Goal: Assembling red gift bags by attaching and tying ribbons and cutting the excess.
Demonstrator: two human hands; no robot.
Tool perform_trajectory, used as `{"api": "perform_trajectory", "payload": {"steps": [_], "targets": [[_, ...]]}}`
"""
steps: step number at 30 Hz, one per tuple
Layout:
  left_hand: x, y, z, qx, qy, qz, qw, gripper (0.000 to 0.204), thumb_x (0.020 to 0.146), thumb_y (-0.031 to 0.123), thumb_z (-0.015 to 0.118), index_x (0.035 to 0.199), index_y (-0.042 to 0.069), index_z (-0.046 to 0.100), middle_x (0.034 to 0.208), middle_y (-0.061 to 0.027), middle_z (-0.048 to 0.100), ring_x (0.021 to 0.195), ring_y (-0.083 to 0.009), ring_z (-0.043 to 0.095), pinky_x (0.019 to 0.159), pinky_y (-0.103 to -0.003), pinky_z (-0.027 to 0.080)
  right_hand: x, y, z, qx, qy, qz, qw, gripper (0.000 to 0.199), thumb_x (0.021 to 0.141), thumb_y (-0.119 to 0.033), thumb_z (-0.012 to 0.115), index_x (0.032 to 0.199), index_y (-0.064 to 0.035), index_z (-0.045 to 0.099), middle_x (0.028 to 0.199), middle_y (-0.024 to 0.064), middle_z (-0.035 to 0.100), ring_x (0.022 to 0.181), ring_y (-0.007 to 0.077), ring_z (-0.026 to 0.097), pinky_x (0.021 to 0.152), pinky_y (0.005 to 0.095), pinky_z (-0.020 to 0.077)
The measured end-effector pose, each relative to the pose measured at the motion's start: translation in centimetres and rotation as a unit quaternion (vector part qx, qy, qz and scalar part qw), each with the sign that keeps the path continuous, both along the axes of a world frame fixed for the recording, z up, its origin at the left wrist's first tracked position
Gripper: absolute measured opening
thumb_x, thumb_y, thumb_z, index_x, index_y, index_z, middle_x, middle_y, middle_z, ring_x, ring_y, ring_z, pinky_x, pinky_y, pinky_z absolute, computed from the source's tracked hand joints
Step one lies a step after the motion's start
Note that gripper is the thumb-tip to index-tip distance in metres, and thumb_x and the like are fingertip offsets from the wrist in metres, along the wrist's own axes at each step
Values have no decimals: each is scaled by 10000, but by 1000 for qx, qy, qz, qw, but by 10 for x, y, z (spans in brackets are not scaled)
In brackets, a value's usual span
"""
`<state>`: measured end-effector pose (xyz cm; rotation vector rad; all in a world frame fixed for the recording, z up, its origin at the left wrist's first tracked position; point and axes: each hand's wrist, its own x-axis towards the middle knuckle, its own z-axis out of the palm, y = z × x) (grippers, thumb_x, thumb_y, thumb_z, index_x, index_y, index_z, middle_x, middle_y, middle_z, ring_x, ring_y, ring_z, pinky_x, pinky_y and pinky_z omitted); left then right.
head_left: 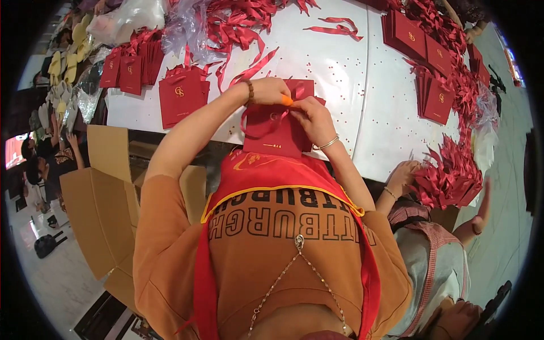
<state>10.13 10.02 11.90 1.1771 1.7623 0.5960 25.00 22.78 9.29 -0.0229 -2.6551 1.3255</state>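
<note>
Paper bag (277,141): smooth, matt-looking. Ribbon (301,87): satiny cloth, glossy. Box (93,209): matt cardboard. Tabletop (334,62): smooth, slight sheen. Wrap (184,34): clear crinkled plastic, shiny.

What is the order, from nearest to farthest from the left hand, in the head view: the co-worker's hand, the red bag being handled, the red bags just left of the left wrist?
1. Red bag being handled: right at the left hand.
2. Other red bags: to its left.
3. Co-worker's hand: far right.

I see gold lettering on the red bag (283,136) at the near edge of the table (334,62), similar gold print on bags (184,107) along its left and right edges, and dark capitals (266,222) across an orange-brown shirt (272,266).
</note>
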Motion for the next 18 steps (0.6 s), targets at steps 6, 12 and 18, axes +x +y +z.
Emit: {"api": "perform_trajectory", "payload": {"steps": [6, 12, 18], "targets": [[5, 10, 17, -47, -45, 41, 997, 205, 735, 206, 553, 747, 21, 641, 582, -21, 541, 567, -103, 490, 528, -243, 373, 7, -2, 25, -26, 48, -2, 998, 162, 740, -30, 617, 900, -37, 593, 810, 123, 556, 727, 294, 564, 627, 339, 454], [-18, 6, -4, 1, -142, 297, 944, 274, 805, 261, 532, 838, 7, 629, 586, -36, 549, 451, -92, 473, 407, -222, 338, 7, -4, 30, -16, 38, -2, 999, 153, 736, -23, 619, 883, -18, 574, 806, 126, 552, 705, 293, 567, 606, 336, 458], [-32, -7, 1, -8, 90, 156, 984, 362, 844, 330, 470, 906, 4, 613, 708, -71, 608, 617, -158, 570, 576, -273, 444, 4, -5, 33, -18, 42, 5, 999, 144, 742, -26, 615, 879, -17, 574, 807, 126, 553, 700, 291, 570, 600, 333, 459]]}}
